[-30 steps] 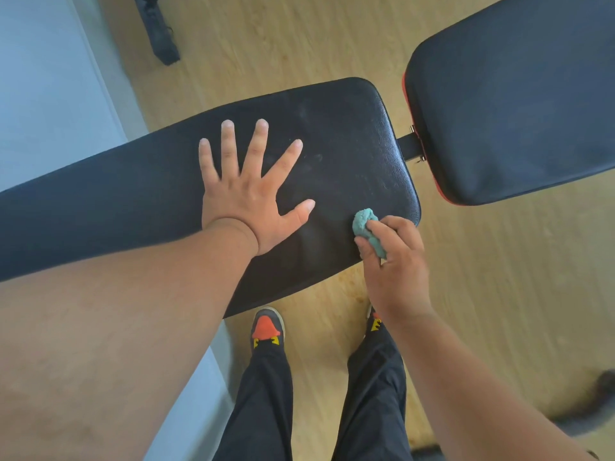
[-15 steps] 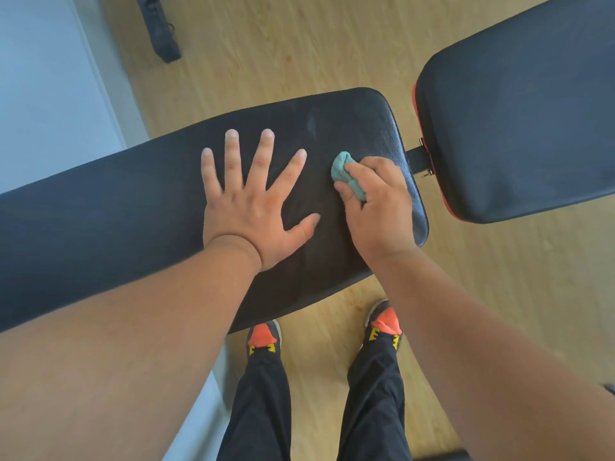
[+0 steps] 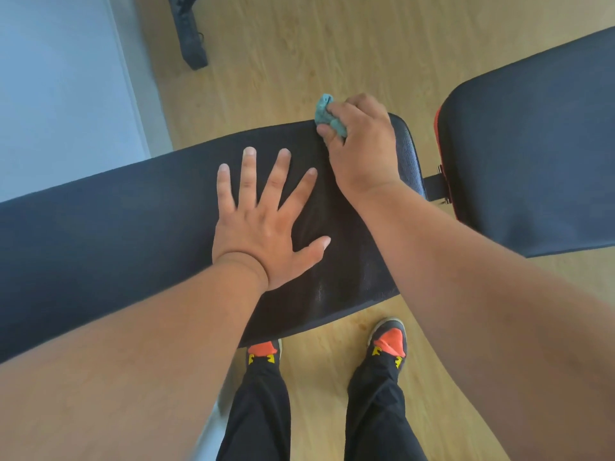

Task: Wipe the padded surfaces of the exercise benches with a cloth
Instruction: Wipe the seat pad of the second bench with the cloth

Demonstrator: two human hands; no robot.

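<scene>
A long black padded bench runs across the view from left to centre right. My left hand lies flat on it, fingers spread, holding nothing. My right hand is closed around a small teal cloth at the bench pad's far edge, near its right end; part of the cloth sticks out past the fingers. A second black pad with red trim sits to the right, joined by a black bracket.
Light wooden floor surrounds the benches. A black bench foot lies on the floor at the top. A pale wall is at the left. My two feet in orange and black shoes stand just below the pad.
My right hand has carried the cloth from the pad's near edge across to its far edge. My left hand has stayed flat in place.
</scene>
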